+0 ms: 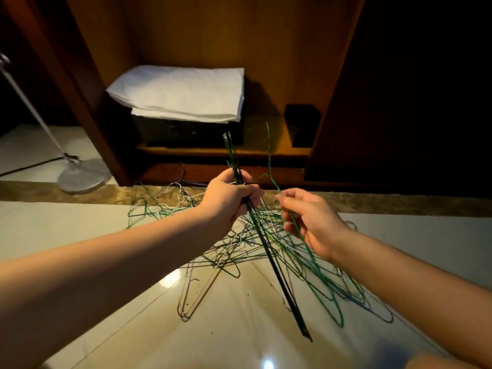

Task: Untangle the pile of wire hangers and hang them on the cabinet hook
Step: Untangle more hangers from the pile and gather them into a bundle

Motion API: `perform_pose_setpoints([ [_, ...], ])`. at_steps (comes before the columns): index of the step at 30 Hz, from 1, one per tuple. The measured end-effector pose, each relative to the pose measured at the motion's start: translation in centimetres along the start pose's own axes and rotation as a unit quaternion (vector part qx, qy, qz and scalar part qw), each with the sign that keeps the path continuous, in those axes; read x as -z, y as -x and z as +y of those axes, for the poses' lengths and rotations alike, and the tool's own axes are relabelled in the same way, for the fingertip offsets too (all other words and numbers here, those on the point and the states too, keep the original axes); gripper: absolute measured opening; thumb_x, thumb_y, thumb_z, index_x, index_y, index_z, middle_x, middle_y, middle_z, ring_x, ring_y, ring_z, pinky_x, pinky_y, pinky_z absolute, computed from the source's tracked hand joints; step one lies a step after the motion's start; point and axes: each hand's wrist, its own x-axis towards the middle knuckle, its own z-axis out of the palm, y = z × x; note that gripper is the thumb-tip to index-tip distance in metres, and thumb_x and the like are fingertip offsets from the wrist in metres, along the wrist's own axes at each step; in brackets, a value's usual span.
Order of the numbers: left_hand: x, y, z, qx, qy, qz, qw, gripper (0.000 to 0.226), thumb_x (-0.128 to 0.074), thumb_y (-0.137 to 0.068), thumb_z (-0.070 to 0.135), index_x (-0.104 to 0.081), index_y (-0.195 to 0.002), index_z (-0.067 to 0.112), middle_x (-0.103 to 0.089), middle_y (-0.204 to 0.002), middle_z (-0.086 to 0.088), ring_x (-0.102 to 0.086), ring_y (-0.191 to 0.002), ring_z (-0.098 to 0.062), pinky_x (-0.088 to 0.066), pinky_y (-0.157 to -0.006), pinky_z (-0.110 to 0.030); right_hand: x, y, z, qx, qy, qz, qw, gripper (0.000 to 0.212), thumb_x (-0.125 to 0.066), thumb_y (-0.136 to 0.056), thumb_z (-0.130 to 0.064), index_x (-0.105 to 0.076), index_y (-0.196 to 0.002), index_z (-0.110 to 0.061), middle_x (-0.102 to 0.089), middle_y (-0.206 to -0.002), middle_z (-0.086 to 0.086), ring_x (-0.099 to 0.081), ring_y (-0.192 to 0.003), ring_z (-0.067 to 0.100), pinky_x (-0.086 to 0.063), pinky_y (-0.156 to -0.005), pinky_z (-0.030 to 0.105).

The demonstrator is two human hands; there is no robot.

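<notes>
A tangled pile of wire hangers (239,251), green, white and grey, lies on the glossy floor in front of an open wooden cabinet (218,43). My left hand (226,201) grips a bundle of dark green hangers (279,286) held on edge, slanting from above the fist down toward the lower right. My right hand (308,222) pinches a single light green hanger (311,259), whose hook end (269,145) sticks up in front of the cabinet. No cabinet hook is in view.
Inside the cabinet a dark basket (186,129) carries folded white cloth (181,91), with a small black box (302,123) to its right. A floor lamp's round base (82,175) and pole stand at the left. A dark cabinet door (412,89) stands open at right.
</notes>
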Motion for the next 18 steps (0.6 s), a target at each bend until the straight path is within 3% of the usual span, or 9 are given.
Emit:
perform_pose_setpoints([
  [7,-0.9,1.2,0.0,-0.005,0.026,-0.04,0.999,0.025,-0.043,-0.088,-0.015,-0.05,-0.083,0.008,-0.059,-0.078,-0.017,-0.059,-0.07,-0.021,-0.053,-0.056,-0.019,-1.5,1.8,0.9,0.087,0.121,0.008,0.989,0.015,-0.051,-0.094,-0.015,-0.055,-0.08,-0.021,-0.046,-0.066,-0.007,-0.041,-0.061,0.006,-0.035,-0.055,0.019],
  [12,-1.2,1.4,0.1,-0.011,0.046,-0.03,0.998,0.023,-0.048,-0.087,-0.012,-0.05,-0.091,0.01,-0.061,-0.084,-0.018,-0.065,-0.072,-0.021,-0.054,-0.053,-0.02,-1.2,2.0,1.0,0.103,0.116,0.02,0.988,0.016,-0.049,-0.095,-0.016,-0.056,-0.081,-0.022,-0.045,-0.065,-0.006,-0.04,-0.06,0.007,-0.034,-0.055,0.021],
  [16,-1.2,1.3,-0.3,-0.003,0.02,-0.016,1.0,0.029,-0.051,-0.087,-0.009,-0.052,-0.098,0.018,-0.065,-0.095,-0.017,-0.067,-0.082,-0.024,-0.052,-0.069,-0.03,-0.8,1.9,1.2,0.102,0.105,0.019,0.989,0.017,-0.049,-0.094,-0.016,-0.056,-0.08,-0.022,-0.045,-0.065,-0.006,-0.04,-0.059,0.007,-0.034,-0.054,0.021],
  [18,-1.2,1.4,-0.4,0.007,0.032,-0.021,0.999,0.035,-0.051,-0.087,-0.009,-0.051,-0.11,0.018,-0.065,-0.098,-0.019,-0.067,-0.08,-0.023,-0.054,-0.057,-0.024,-0.8,1.8,1.3,0.104,0.101,0.015,0.989,0.016,-0.049,-0.094,-0.016,-0.058,-0.081,-0.021,-0.046,-0.065,-0.006,-0.041,-0.06,0.007,-0.034,-0.055,0.021],
])
